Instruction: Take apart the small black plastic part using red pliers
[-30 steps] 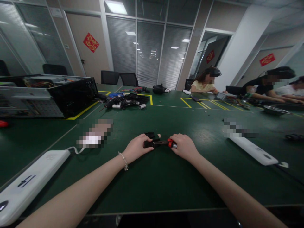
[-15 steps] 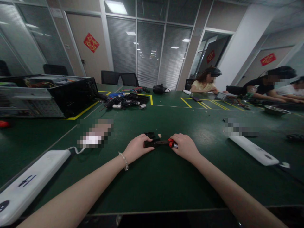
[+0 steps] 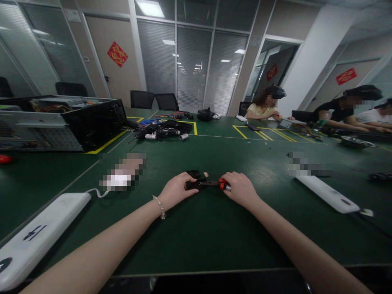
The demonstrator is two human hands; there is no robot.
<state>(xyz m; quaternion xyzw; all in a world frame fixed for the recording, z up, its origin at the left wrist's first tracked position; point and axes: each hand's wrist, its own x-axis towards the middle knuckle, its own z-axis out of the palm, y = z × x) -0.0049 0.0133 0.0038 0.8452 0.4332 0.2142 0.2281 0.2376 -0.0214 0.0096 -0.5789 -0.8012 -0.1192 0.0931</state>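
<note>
Near the middle of the green table, my left hand [image 3: 178, 187] is closed on a small black part [image 3: 193, 185], pinched between thumb and fingers. My right hand [image 3: 239, 188] wraps round the red grips of a pair of pliers [image 3: 211, 183], whose narrow metal jaws point left and reach the black part. Whether the jaws grip it I cannot tell. Just behind my left fingertips lies another black piece [image 3: 192, 173], and a small tan scrap [image 3: 206, 174] rests beside it.
An open computer case [image 3: 94, 124] stands at left. White power banks [image 3: 45, 228] lie at both sides, a cabled phone [image 3: 125, 171] by the left one. Behind are a pile of tools and cables [image 3: 162, 128] and a metal bowl [image 3: 357, 141]. Several people sit at far right.
My right hand and the pliers have shifted slightly to the right. My left hand keeps its place on the black part.
</note>
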